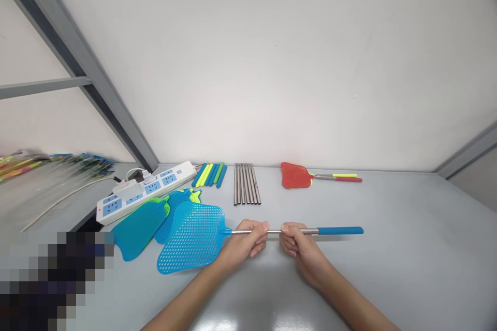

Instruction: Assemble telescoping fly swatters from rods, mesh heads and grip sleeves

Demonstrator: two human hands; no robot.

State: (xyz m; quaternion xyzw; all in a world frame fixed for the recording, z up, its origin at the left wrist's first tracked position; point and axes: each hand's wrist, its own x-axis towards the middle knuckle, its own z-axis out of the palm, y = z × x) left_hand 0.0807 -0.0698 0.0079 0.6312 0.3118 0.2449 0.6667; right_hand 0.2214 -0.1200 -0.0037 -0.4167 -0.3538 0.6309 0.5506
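A blue fly swatter [193, 238] lies level across both hands, its perforated head to the left and its blue grip [340, 230] to the right. My left hand [248, 240] is closed round the metal rod close to the head. Farther right on the same rod, my right hand [298, 242] is closed near the blue grip. A short stretch of bare rod [274, 231] shows between the two fists. Loose swatter heads, one of them teal [142, 227], overlap on the table behind and left of the held head.
A white power strip [155, 186] with plugs stands at the back left. Beside it lie several coloured grips [209, 175] and several metal rods [247, 184]. Farther right rest a red swatter [297, 176] and a yellow one beneath it. A wall closes the table's back.
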